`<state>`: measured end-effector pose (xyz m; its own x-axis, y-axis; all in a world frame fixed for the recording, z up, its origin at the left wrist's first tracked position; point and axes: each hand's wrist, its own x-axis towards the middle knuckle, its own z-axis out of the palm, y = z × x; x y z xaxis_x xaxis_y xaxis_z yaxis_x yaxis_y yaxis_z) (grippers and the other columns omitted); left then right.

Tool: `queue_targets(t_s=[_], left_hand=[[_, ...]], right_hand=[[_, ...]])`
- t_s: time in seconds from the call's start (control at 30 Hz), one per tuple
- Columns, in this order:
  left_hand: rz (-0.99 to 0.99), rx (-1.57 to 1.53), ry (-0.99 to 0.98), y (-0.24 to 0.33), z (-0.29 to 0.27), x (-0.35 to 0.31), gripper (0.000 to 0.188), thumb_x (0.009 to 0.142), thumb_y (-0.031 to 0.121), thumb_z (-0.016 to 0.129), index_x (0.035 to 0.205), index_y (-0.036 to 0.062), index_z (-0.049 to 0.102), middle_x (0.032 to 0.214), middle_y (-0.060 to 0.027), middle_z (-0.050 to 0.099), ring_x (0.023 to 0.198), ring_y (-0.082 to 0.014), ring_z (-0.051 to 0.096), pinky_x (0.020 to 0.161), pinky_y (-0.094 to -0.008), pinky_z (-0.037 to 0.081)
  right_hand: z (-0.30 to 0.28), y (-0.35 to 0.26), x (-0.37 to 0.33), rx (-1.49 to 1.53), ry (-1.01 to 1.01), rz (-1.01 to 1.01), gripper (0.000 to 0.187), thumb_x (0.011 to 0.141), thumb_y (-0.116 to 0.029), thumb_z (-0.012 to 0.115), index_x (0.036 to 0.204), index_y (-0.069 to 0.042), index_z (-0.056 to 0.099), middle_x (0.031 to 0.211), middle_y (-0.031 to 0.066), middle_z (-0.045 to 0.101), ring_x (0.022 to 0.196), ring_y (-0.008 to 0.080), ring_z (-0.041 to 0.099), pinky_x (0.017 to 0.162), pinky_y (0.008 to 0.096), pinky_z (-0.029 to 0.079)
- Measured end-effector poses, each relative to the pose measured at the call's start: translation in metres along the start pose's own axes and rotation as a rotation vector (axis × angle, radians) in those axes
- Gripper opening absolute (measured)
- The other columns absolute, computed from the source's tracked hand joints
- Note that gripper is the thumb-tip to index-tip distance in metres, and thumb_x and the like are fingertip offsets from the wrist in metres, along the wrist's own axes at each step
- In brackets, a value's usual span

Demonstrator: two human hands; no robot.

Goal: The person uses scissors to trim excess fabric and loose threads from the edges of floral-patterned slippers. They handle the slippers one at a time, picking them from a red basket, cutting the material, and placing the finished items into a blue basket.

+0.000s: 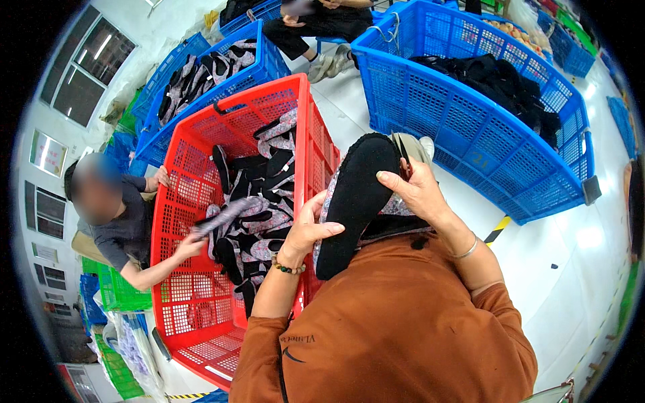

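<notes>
A slipper (359, 195) is held in front of my body, its black sole turned up and a patterned pinkish-grey edge showing. My left hand (310, 232) grips its left side, with the thumb lying on the sole. My right hand (418, 193) holds the opposite side, thumb pressed on the edge near the upper end; its fingers are partly hidden behind. Under the slipper, more black and patterned fabric (390, 225) shows at my lap, mostly covered. Just left of me, a red crate (306, 134) contains many similar black and patterned slippers (265, 221).
Across the red crate a seated co-worker (121, 215) holds a blurred slipper (232, 213) over it. A blue crate (463, 141) with black items stands at the front right. Another blue crate (259, 74) with slippers is beyond the red one. A further person's legs (295, 40) show at the top.
</notes>
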<state>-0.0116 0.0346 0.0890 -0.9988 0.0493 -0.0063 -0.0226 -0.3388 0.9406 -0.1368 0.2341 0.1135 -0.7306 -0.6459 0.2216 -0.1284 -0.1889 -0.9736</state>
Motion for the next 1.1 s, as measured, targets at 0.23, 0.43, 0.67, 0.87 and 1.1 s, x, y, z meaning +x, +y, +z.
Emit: queue_targets(t_s=[0.23,0.43,0.67,0.87,1.1], left_hand=[[0.072,0.253,0.175,0.011,0.016,-0.007,0.052,0.065,-0.003,0.073,0.113,-0.0028,0.051,0.104,-0.0055,0.058,0.097,-0.0119,0.056,0.087,-0.0259,0.044],[0.070,0.268,0.179,0.013,0.025,-0.005,0.051,0.065,-0.003,0.072,0.112,-0.0025,0.051,0.102,-0.0048,0.059,0.093,-0.0110,0.056,0.084,-0.0254,0.045],[0.085,0.361,0.260,0.017,0.032,-0.005,0.049,0.064,-0.002,0.072,0.108,-0.0018,0.052,0.099,-0.0041,0.059,0.089,-0.0099,0.056,0.080,-0.0243,0.045],[0.079,0.374,0.282,0.017,0.035,-0.005,0.049,0.064,-0.002,0.072,0.108,-0.0019,0.052,0.098,-0.0041,0.059,0.089,-0.0100,0.056,0.080,-0.0242,0.045],[0.075,0.287,0.249,0.014,0.028,-0.004,0.048,0.064,-0.003,0.071,0.109,-0.0026,0.052,0.100,-0.0046,0.059,0.091,-0.0106,0.056,0.082,-0.0250,0.045]], right_hand=[[-0.032,-0.022,0.001,-0.633,0.352,-0.122,0.026,0.083,-0.023,0.064,0.087,0.001,0.055,0.074,0.0097,0.055,0.061,0.0175,0.053,0.055,0.0295,0.043],[0.004,-0.038,-0.023,-0.952,0.069,-0.498,0.032,0.077,-0.027,0.068,0.088,0.000,0.055,0.088,0.0133,0.050,0.072,0.0292,0.056,0.058,0.0359,0.047],[0.013,-0.037,-0.023,-1.173,0.177,-0.541,0.030,0.074,-0.029,0.071,0.081,-0.004,0.055,0.078,0.0087,0.053,0.059,0.0254,0.056,0.050,0.0330,0.043],[0.008,-0.028,-0.017,-1.212,0.310,-0.521,0.028,0.079,-0.032,0.066,0.074,-0.008,0.054,0.067,0.0068,0.050,0.055,0.0242,0.054,0.046,0.0335,0.041],[0.000,-0.020,-0.017,-1.082,0.209,-0.579,0.032,0.076,-0.034,0.068,0.077,-0.006,0.052,0.069,0.0078,0.049,0.056,0.0247,0.053,0.047,0.0335,0.041]])
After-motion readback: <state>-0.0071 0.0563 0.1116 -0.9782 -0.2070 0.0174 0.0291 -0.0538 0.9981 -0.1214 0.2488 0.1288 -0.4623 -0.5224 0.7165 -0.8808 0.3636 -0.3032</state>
